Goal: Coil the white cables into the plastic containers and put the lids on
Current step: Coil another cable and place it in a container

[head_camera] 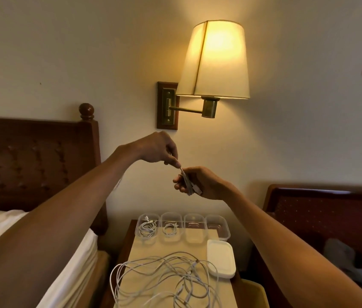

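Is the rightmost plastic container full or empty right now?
Empty: the rightmost container is uncovered and shows only its bare clear bottom; nothing lies inside.

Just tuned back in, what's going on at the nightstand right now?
A person holds a white cable bundle up in the right hand, while the left hand pinches its free end from above. On the nightstand, the leftmost container and second container each hold a coiled cable; the third container and fourth container are empty. No lid is on; the white lids sit stacked at right. Loose cables lie tangled in front.
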The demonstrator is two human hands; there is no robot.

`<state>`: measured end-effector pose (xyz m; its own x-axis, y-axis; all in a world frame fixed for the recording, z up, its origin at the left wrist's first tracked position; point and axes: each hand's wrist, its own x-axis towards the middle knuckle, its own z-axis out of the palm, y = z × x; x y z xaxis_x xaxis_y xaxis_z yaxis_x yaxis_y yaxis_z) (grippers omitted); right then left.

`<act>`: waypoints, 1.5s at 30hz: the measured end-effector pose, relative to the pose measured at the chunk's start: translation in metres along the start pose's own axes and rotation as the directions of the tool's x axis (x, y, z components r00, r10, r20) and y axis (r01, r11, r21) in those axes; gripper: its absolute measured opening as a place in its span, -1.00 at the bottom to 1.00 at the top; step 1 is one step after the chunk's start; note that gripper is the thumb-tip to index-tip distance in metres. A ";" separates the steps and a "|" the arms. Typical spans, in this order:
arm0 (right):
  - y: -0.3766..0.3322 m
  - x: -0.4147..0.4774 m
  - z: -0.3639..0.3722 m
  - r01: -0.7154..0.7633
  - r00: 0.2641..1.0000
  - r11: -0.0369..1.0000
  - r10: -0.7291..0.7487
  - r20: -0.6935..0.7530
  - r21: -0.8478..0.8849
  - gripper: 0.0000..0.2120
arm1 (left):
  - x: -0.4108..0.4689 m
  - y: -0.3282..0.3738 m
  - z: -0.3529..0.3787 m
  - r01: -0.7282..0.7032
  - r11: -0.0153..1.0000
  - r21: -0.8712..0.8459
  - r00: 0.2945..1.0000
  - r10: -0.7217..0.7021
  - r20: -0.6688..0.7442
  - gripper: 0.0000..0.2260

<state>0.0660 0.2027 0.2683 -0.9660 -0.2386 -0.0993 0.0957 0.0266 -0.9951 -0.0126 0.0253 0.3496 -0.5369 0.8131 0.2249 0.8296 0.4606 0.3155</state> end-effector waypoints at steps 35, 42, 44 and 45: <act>-0.036 0.012 -0.016 0.078 0.873 0.821 -0.331 -0.359 -0.565 -0.62 | 0.001 0.026 0.071 0.214 0.955 -0.206 0.937 -0.140 0.321 -0.74; -0.010 0.003 -0.031 -0.096 0.984 0.873 0.009 -0.180 -0.477 -0.50 | 0.000 0.021 0.016 0.074 0.992 -0.098 0.965 -0.046 0.257 -0.83; -0.011 0.001 -0.024 -0.098 0.993 0.915 0.063 -0.102 -0.390 -0.51 | 0.003 0.017 0.008 0.035 0.998 -0.051 0.982 -0.025 0.188 -0.85; -0.013 -0.001 -0.020 -0.084 0.996 0.938 0.065 -0.068 -0.337 -0.53 | 0.004 0.014 0.006 0.021 0.999 -0.028 0.989 -0.017 0.144 -0.86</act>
<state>0.0609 0.2218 0.2811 -0.9718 -0.1702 -0.1632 0.0900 0.3719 -0.9239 -0.0025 0.0371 0.3496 -0.5229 0.8482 0.0843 0.8136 0.4672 0.3460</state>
